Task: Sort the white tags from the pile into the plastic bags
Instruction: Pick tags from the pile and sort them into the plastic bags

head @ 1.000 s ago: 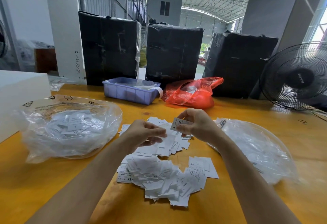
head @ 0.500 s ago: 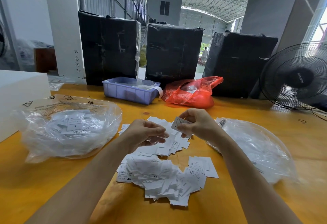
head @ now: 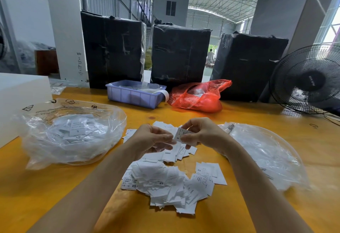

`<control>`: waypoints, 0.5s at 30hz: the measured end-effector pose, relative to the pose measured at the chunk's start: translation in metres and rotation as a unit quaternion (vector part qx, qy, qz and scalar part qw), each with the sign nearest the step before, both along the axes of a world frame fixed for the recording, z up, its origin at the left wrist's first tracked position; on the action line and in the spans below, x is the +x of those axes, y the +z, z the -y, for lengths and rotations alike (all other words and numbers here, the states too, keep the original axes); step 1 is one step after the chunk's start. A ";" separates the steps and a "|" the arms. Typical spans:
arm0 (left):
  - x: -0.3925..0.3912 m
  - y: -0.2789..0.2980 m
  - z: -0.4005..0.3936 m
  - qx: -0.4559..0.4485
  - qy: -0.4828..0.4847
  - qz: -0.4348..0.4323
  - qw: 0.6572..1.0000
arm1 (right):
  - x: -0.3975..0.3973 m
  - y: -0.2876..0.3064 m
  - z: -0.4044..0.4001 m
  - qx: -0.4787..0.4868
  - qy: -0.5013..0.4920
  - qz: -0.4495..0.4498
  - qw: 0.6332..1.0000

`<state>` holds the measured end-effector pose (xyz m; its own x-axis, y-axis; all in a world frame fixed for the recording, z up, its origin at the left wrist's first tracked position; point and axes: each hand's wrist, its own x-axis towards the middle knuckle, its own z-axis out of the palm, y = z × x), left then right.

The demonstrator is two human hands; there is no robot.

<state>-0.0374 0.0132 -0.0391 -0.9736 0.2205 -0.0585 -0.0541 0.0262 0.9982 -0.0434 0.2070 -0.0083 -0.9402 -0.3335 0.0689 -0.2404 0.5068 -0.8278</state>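
A loose pile of white tags [head: 171,185] lies on the yellow table [head: 46,192] in front of me, with more tags spread behind it. My right hand [head: 204,133] pinches one white tag [head: 181,135] marked S above the pile. My left hand [head: 150,139] is close beside it, fingers curled and its fingertips touching that tag's left edge. A clear plastic bag [head: 71,133] with tags marked L lies at the left. Another clear bag [head: 265,152] with tags lies at the right.
A lilac plastic bin [head: 134,95] and a red plastic bag [head: 200,95] sit at the back of the table. Three black wrapped bales [head: 180,52] stand behind them. A black fan [head: 309,80] is at the right, a white box [head: 20,96] at the left.
Both hands have drawn slightly closer together over the pile. The tag in my right hand has turned so its S mark shows.
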 end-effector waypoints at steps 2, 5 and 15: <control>0.000 -0.001 -0.003 0.004 -0.002 0.001 1.000 | 0.000 -0.001 0.001 0.004 0.007 0.004 1.000; 0.000 -0.002 -0.007 0.020 0.007 0.004 1.000 | -0.001 -0.003 0.002 0.009 0.023 0.024 0.999; 0.000 -0.004 -0.018 0.066 0.077 0.011 0.995 | 0.001 -0.001 0.007 -0.019 -0.033 -0.041 0.998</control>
